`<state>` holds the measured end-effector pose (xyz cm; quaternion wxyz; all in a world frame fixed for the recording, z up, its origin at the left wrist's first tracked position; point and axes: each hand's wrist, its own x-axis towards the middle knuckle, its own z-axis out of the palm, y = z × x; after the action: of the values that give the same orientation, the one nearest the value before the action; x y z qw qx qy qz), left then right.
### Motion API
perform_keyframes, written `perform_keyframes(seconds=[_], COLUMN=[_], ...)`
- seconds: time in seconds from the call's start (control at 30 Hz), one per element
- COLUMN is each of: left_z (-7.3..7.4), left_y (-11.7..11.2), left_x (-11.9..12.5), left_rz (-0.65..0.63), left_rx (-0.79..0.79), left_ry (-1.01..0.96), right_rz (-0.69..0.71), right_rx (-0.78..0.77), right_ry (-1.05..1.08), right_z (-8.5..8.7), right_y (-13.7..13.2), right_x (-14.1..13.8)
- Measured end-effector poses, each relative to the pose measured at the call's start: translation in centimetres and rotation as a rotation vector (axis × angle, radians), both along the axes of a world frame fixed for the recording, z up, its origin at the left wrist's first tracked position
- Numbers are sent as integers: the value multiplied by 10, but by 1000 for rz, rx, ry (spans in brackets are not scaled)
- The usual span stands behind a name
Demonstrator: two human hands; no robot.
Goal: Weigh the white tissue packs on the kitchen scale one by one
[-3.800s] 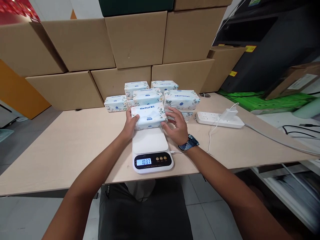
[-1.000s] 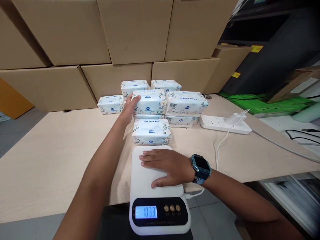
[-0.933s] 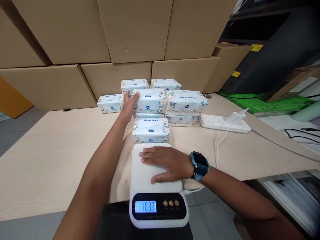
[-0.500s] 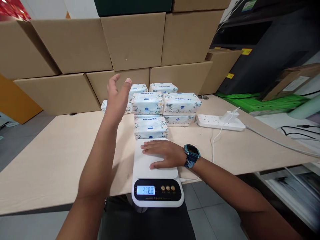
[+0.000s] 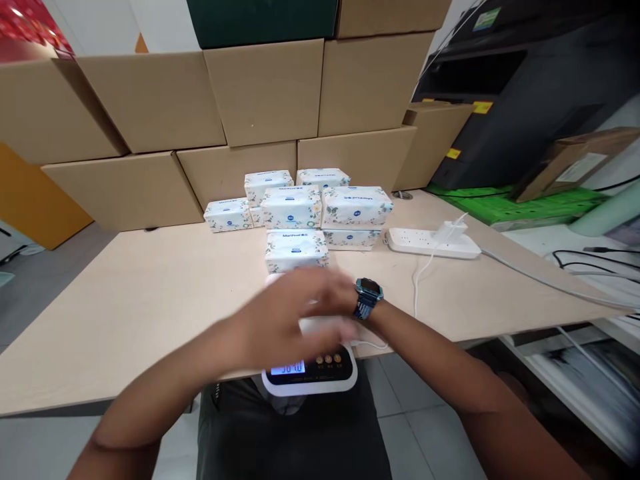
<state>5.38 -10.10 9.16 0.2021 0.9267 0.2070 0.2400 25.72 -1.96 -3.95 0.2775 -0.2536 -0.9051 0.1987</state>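
My left hand [image 5: 285,320], blurred by motion, is over the white kitchen scale [image 5: 313,387], its thumb apart from its fingers and nothing seen in it. It hides most of the weighing plate and part of the lit display. My right hand [image 5: 345,298] is behind it at the plate, its fingers hidden; a dark blue watch [image 5: 369,297] is on that wrist. Just beyond the scale sits a tissue pack [image 5: 296,249] with a floral print. Several more such packs, among them a stacked tissue pack [image 5: 357,205], stand behind it.
Cardboard boxes [image 5: 265,93] are stacked along the table's back. A white power strip [image 5: 433,243] with a plug and cable lies to the right on the wooden table [image 5: 165,300]. The scale overhangs the front edge. A green crate [image 5: 475,205] is farther right.
My left hand has come down from its raised place at the left, near the packs, to over the scale and my right hand. The right hand, earlier flat on the plate, is now mostly covered.
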Motion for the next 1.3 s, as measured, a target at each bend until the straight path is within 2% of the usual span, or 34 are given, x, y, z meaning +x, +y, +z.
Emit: perform_keyframes(seconds=[0.03,0.07,0.13,0.2,0.27,0.3,0.37,0.43,0.53,0.6,0.67,0.7,0.77,0.83,0.9,0.97,1.07,1.2,1.3], left_z=[-19,-40,-79,-104,-109,-105,-85,-62,-38,-33,-34,-34,-34,-31,-28,-28,-32,-37,-38], left_y=[-15,-29,-53,-69,-76,-74,-61,-31,41,98,151,175,217,254,286,312,335,349,356], left_x=[-1,-2,-7,-14,-25,-32,-47,-63,-81,-88,-92,-93,-94,-95,-95,-95,-98,-105,-110], left_rz=[-111,-139,-33,102,196,242,386,606,905,1029,1128,1137,1069,943,863,861,906,913,907], left_rx=[56,146,324,463,522,507,412,295,156,43,-62,-81,-28,87,138,108,78,81,15], left_ry=[143,257,405,434,366,311,170,5,-159,-50,296,467,722,819,838,829,810,797,614], right_rz=[15,28,34,15,1,-3,-18,-46,-102,-143,-186,-205,-232,-247,-261,-280,-298,-295,-286], right_rx=[8,19,52,91,144,178,249,315,409,474,538,569,633,682,714,732,748,749,728], right_ry=[7,14,33,68,119,148,191,224,301,346,361,359,344,325,311,292,254,222,186], right_z=[-1,-1,-2,-3,-4,-3,-1,3,10,15,20,22,25,27,29,30,32,33,33], right_y=[0,0,-1,-3,-7,-9,-13,-18,-22,-23,-24,-24,-24,-24,-24,-23,-22,-23,-26], right_x=[0,1,2,2,2,2,2,3,4,5,5,5,6,6,7,9,12,16,18])
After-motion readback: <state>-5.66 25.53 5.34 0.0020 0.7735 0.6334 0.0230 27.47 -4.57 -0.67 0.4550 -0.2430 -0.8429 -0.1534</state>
